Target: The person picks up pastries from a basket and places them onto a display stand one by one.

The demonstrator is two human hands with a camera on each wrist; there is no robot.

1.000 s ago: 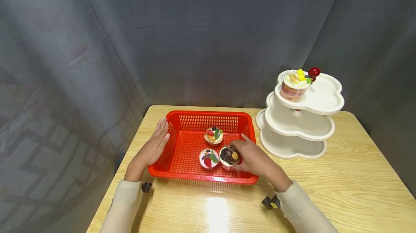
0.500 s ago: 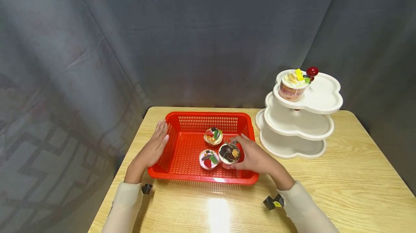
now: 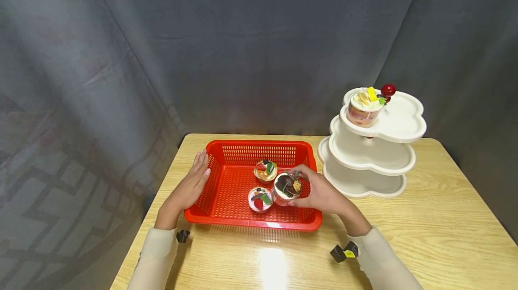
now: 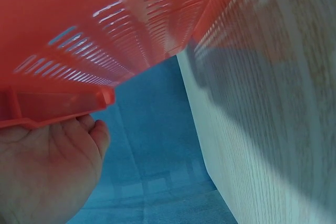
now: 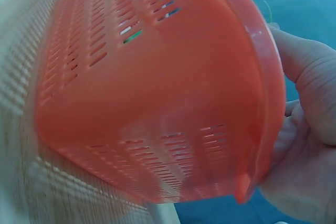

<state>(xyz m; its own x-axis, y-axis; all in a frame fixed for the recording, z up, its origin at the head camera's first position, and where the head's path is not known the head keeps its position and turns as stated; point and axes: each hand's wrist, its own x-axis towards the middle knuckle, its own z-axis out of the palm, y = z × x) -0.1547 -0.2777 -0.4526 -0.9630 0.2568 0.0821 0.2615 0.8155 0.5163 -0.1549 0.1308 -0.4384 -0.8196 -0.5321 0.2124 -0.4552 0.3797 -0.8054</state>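
Over the right end of the red plastic basket (image 3: 232, 191), the person's right hand (image 3: 323, 193) reaches in from the near right, the forearm slanting up and inward across the table (image 3: 453, 218). Its thumb lies along the near side of a chocolate-topped dessert cup (image 3: 285, 187) and its fingers curve round the far side, so the cup is gripped between them, tilted a little, within the basket's walls. I can't tell whether its base touches the basket floor. Just beside it sits a pink-cream dessert (image 3: 260, 200), and behind that a fruit-topped tart (image 3: 265, 171); these 2 rest on the basket floor. At the opposite end, the left hand (image 3: 188, 189) is flat and unclenched, fingers straight and pointing away from the body, laid against the left rim; from the left wrist, the palm shows just below that rim. Both forearms wear pale sleeves (image 3: 155, 247). Off to the right of the basket stands a white 3-tier cake stand (image 3: 372, 146), with 1 fruit-topped dessert cup (image 3: 363, 110) upright on its top tier.
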